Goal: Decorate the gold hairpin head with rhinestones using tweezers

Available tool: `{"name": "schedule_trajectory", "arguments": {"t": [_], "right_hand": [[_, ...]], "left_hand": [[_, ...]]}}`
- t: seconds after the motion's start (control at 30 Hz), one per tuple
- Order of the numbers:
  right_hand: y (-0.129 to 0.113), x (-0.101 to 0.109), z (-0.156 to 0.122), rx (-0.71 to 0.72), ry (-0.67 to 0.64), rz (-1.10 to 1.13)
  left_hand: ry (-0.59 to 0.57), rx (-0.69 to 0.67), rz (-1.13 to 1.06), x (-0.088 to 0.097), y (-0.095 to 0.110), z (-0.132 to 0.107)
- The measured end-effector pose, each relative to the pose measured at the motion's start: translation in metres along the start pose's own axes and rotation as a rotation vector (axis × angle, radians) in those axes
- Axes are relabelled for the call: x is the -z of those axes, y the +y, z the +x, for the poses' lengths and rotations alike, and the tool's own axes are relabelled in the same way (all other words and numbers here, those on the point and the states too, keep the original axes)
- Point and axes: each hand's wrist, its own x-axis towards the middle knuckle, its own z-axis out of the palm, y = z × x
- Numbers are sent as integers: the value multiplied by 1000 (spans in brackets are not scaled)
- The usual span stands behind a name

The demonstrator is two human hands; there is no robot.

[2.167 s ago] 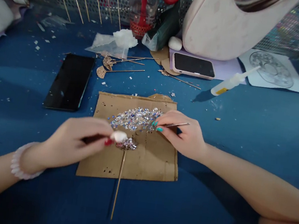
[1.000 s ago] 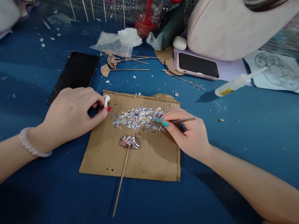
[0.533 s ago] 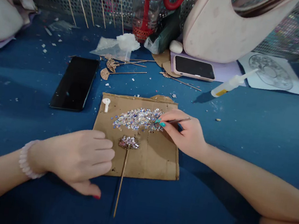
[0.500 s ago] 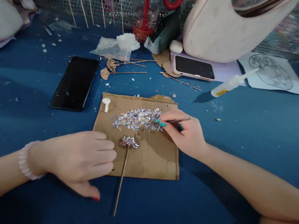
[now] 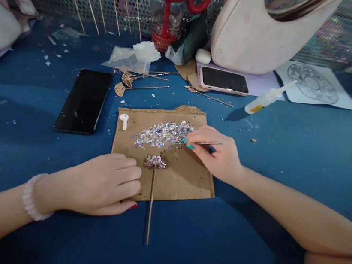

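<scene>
My right hand pinches thin metal tweezers, their tips at the right end of a heap of small glittering rhinestones. The fingers hide the tips. The heap lies on a piece of brown cardboard. Below it rests a hairpin with a long gold-coloured stem and a head covered in pinkish, shiny stones; its stem reaches past the cardboard onto the table. My left hand lies closed at the cardboard's left edge, fingers curled and thumb drawn in, left of the hairpin and apart from it.
A white earbud sits on the cardboard's corner. Around it are a black phone, more gold-coloured pins, a pink-cased phone and a glue bottle. Behind stand a red-handled cup and a pale handbag.
My left thumb has drawn in against the fingers. The hairpin has turned slightly, its stem end shifting right. My right hand stays at the rhinestones with the tweezers. The view has shifted slightly.
</scene>
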Motion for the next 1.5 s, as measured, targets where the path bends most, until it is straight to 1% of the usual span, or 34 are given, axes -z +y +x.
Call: {"name": "schedule_trajectory", "arguments": {"t": [0.07,0.13,0.33,0.53,0.67,0.8,0.97,1.13,1.33,1.5], "right_hand": [[1,0,0,1,-3,-4],[2,1,0,1,-9,-10],[11,4,-1,15,27,-91],[15,6,-2,58,37,-155],[16,5,-2,43,55,-174],[17,4,-2,14,66,-182],[16,5,-1,18,51,-167],[17,8,-1,-7,55,-148],[17,8,-1,36,36,-155],[16,8,-2,6,38,-154]], "left_hand": [[53,-19,-22,0,0,0],[80,-19,-40,1,0,0],[33,52,-119,1,-1,0],[65,-29,-55,1,3,0],[17,-51,9,0,5,0],[-17,-47,19,1,6,0],[29,-59,23,2,6,1],[80,-68,39,-1,6,0],[73,-53,41,-1,6,0],[66,-76,16,-1,5,0]]}}
